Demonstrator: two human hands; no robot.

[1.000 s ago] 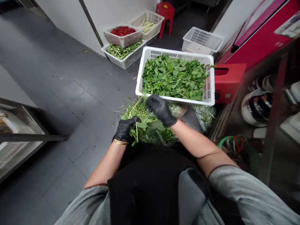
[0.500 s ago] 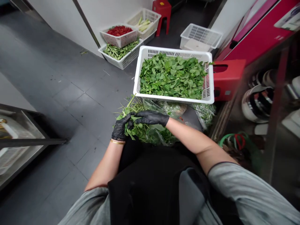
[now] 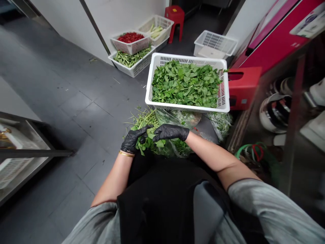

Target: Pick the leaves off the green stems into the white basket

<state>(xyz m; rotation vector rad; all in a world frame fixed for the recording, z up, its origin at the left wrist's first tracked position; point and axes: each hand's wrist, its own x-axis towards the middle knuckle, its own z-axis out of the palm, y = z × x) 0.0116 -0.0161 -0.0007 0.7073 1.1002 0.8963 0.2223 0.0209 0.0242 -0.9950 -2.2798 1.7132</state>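
Head view: we find the left hand (image 3: 132,139) with its fingers curled round leafy greens (image 3: 142,146), beside the stem pile (image 3: 145,119), on the near side of the white basket (image 3: 188,108). The right hand (image 3: 172,132) meets the same leafy greens; we cannot tell whether its fingers pinch. In our judgement, a slack grip could scatter them onto the stem pile. The hands mask the contact; the red stool (image 3: 246,84), right of the white basket, is partly hidden.

Green leaves (image 3: 186,83) (white basket (image 3: 188,107))
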